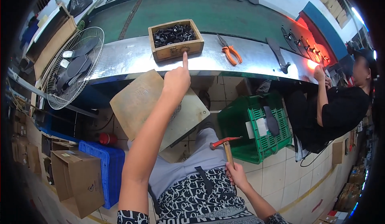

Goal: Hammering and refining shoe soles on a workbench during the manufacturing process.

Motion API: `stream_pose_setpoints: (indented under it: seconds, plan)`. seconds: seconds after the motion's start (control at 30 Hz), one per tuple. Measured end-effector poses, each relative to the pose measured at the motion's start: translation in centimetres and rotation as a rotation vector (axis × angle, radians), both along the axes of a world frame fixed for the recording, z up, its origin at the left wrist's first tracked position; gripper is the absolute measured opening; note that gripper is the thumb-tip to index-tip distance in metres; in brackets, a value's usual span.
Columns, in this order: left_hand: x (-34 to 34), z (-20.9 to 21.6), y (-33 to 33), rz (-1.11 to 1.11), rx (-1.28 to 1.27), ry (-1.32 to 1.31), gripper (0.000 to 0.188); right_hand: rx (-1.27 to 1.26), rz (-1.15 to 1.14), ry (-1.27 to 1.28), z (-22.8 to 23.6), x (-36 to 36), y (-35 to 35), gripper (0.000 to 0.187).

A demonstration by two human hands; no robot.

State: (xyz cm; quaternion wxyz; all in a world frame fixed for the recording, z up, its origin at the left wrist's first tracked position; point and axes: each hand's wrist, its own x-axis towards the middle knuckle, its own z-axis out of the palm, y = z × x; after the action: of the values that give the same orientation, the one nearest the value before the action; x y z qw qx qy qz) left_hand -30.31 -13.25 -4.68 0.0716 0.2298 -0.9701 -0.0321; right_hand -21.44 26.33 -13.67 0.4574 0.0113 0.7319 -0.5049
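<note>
My left hand (177, 79) reaches up to the metal ledge, its index finger stretched out and the other fingers curled. That fingertip is at the front wall of a wooden box (178, 50) filled with small black pieces (174, 35); whether it touches cannot be told. Nothing is in this hand. Down by my lap, my right hand (237, 175) is closed round the wooden handle of a hammer (227, 147) with a red head, held upright. Pliers (229, 51) with orange handles lie on the ledge, right of the box.
Behind the ledge runs a green conveyor belt (168, 7), dark heeled soles along its far side. A wire basket (90, 77) holding soles stands left. Beside my legs are a green crate (240, 131), a blue crate (110, 172) and a carton (76, 180). A co-worker (341, 107) sits right, near a red-glowing heater (317, 39).
</note>
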Motion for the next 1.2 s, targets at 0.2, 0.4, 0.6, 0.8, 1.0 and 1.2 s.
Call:
stream_pose_setpoints:
  seconds: [0.2,0.4,0.6,0.8,1.0,1.2]
  plan:
    - [-0.1,0.2,0.0,0.015,0.003,-0.037,0.076,-0.002,-0.002,-0.008,-0.4,0.0,0.2,0.036]
    - [-0.2,0.1,-0.4,0.024,0.005,-0.064,0.079,0.005,0.015,-0.002,-0.2,-0.2,0.1,0.037]
    - [0.1,0.6,0.3,0.043,0.032,-0.099,0.079,-0.168,0.023,0.311,1.3,-1.5,-2.4,0.029]
    - [1.2,0.6,0.5,0.03,0.038,0.187,0.048,-0.37,0.063,0.833,7.3,-8.9,-15.7,0.028]
    - [0.8,2.2,1.1,0.257,0.22,0.431,0.025,-0.355,0.086,0.963,9.2,-12.2,-23.9,0.028]
    - [1.3,2.0,0.8,0.331,0.258,0.46,0.029,-0.395,-0.003,1.053,7.7,-11.3,-25.0,0.031]
